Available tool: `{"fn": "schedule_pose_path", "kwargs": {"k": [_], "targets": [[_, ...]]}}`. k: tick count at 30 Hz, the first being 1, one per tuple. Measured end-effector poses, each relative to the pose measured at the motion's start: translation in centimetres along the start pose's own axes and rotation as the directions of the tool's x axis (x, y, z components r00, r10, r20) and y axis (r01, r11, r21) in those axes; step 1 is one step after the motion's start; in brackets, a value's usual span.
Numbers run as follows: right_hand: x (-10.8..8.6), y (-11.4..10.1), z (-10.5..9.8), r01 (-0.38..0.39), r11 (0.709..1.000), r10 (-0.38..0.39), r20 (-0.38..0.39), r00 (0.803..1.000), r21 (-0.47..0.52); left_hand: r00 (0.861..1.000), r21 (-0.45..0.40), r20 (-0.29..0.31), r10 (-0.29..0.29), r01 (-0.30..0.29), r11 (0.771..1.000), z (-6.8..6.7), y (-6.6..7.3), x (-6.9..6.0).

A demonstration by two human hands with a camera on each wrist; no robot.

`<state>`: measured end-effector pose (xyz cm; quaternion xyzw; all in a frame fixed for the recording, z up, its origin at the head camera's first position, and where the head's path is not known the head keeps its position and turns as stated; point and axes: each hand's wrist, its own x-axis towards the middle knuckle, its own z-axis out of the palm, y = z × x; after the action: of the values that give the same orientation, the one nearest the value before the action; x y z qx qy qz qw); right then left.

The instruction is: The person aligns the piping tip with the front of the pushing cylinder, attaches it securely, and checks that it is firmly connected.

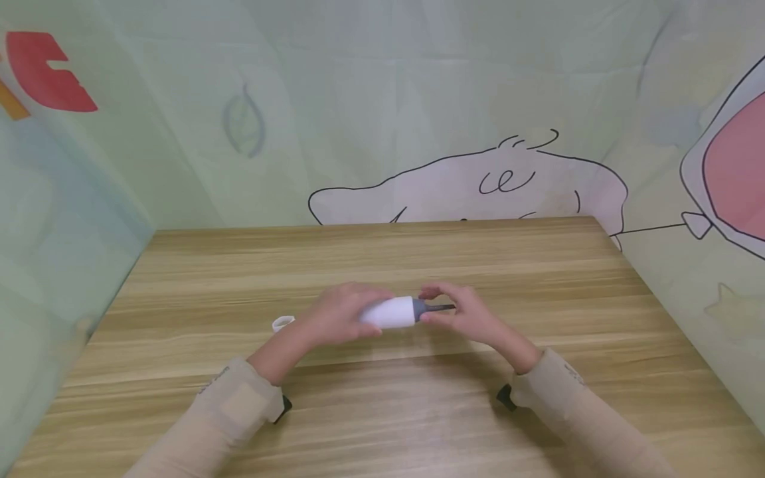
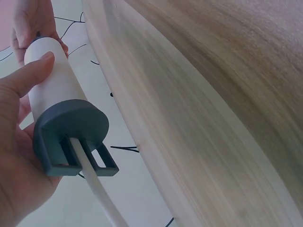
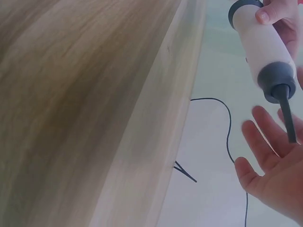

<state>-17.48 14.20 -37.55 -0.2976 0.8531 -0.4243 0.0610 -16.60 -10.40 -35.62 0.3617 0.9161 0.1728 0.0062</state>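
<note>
My left hand [image 1: 343, 313] grips a large white syringe [image 1: 391, 312], which points to the right above the table. At its front are a grey collar and a thin dark grey nozzle [image 3: 287, 116]. The left wrist view shows the thumb over the barrel and a grey flange [image 2: 71, 132] with finger openings at the rear. A white plunger rod [image 2: 94, 182] runs out of that flange. My right hand [image 1: 466, 315] is around the nozzle; its fingers [image 3: 265, 137] are spread and do not close on it. Whether a fingertip touches the collar, I cannot tell.
A white ring [image 1: 283, 323] shows left of my left hand; whether it belongs to the plunger rod is hidden. The wood-grain table [image 1: 382, 411] lies beneath both hands. Behind it hangs a pale printed cloth [image 1: 358, 119] with cartoon drawings.
</note>
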Motion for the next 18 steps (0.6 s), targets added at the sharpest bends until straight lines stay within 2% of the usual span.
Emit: {"fn": "schedule_pose_path", "kwargs": {"k": [5, 9, 14, 18], "targets": [[0.02, -0.17, 0.21, 0.089, 0.993, -0.09, -0.012, 0.996, -0.072, 1.0, -0.011, -0.008, -0.001, 0.001, 1.0, 0.13, -0.01, 0.03], [0.05, -0.1, 0.4, 0.121, 0.989, -0.123, -0.021, 0.992, -0.083, 1.0, -0.017, -0.007, 0.01, -0.01, 1.0, 0.15, 0.16, 0.09], [0.0, 0.29, 0.39, 0.112, 0.993, -0.113, -0.032, 0.993, -0.044, 1.0, -0.011, 0.002, 0.005, -0.005, 1.0, 0.22, 0.34, 0.09], [-0.21, 0.16, 0.28, 0.069, 0.998, -0.069, -0.034, 0.997, -0.007, 1.0, -0.006, -0.004, 0.005, -0.005, 1.0, 0.3, 0.45, 0.1]]}}
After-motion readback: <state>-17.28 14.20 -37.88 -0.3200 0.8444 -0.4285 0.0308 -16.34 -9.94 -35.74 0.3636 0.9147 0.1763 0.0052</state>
